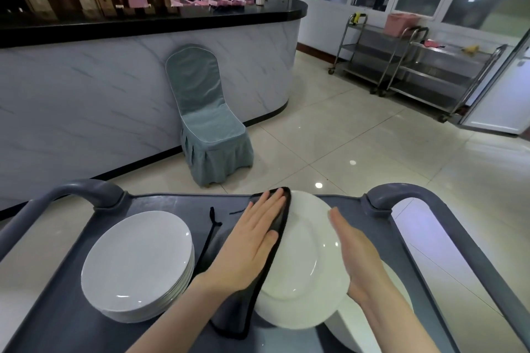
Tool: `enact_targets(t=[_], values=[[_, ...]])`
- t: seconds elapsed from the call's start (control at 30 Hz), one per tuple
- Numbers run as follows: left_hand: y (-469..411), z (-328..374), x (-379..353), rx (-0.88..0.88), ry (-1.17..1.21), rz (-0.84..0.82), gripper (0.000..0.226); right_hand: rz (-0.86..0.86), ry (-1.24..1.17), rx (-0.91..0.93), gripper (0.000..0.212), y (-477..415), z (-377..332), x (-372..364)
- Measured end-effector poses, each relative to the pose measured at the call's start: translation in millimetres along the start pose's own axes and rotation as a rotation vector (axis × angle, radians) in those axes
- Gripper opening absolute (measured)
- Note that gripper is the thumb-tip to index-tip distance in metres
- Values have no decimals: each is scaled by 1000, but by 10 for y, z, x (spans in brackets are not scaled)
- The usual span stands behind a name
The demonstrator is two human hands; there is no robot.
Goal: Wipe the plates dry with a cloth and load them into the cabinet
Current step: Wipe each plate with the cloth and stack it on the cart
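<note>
- Grey plastic cart tray [172, 203] with raised rim and 2 curved handles, filling the lower field of view.
- Round white ceramic plate [307, 261], tilted above the tray at its 3 o'clock side, held between both hands.
- Left hand [252, 241]: fingers straight and together, palm flat, pressing a dark grey cloth with black edging [238, 315] against the plate's rim at 9 o'clock; nothing is clasped.
- Right hand [355, 249]: fingers straight, palm flat against the plate's rim at 3 o'clock; nothing is clasped.
- The cloth hangs from under the left palm towards 6 o'clock, its lower corner on the tray.
- Stack of white plates [137, 261] at the tray's 9 o'clock side, apart from the held plate.
- Another white dish [344, 324] lies beneath the held plate, at 5 o'clock.
- Blue-grey covered chair [212, 129] at 12 o'clock, against a marble-fronted, black-topped counter [143, 17].
- Steel trolleys [415, 66] at 2 o'clock.
</note>
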State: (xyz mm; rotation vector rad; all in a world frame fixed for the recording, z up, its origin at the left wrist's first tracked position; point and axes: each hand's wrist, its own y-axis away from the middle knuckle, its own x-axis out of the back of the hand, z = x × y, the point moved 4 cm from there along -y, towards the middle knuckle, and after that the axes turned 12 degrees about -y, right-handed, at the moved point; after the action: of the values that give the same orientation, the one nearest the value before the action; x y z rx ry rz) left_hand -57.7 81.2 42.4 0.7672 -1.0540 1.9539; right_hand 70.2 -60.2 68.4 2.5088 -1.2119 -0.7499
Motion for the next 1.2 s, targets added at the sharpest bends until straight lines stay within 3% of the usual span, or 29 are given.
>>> enact_targets(t=[0.17, 0.33, 0.53, 0.63, 0.77, 0.93, 1.1, 1.2], values=[[484, 93, -246, 301, 289, 166, 65, 211, -458, 46, 24, -118, 81, 116], [506, 359, -436, 223, 140, 188, 63, 299, -580, 100, 27, -62, 238, -32], [425, 143, -208, 321, 316, 216, 63, 277, -540, 160, 29, 27, 119, -64], [436, 337, -223, 190, 125, 179, 65, 285, -575, 178, 23, 2, -1, -111], [384, 712, -353, -39, -196, -20, 72, 272, -542, 176, 32, -4, 79, -197], [161, 800, -167, -192, -95, -131, 68, 169, -409, 166, 48, 90, 298, -229], [-148, 727, 33, -24, 105, -56, 58, 161, -253, 218, 40, 154, 363, -321], [-16, 763, -180, 14, 6, -47, 63, 161, -169, 235, 46, 93, 238, -269]])
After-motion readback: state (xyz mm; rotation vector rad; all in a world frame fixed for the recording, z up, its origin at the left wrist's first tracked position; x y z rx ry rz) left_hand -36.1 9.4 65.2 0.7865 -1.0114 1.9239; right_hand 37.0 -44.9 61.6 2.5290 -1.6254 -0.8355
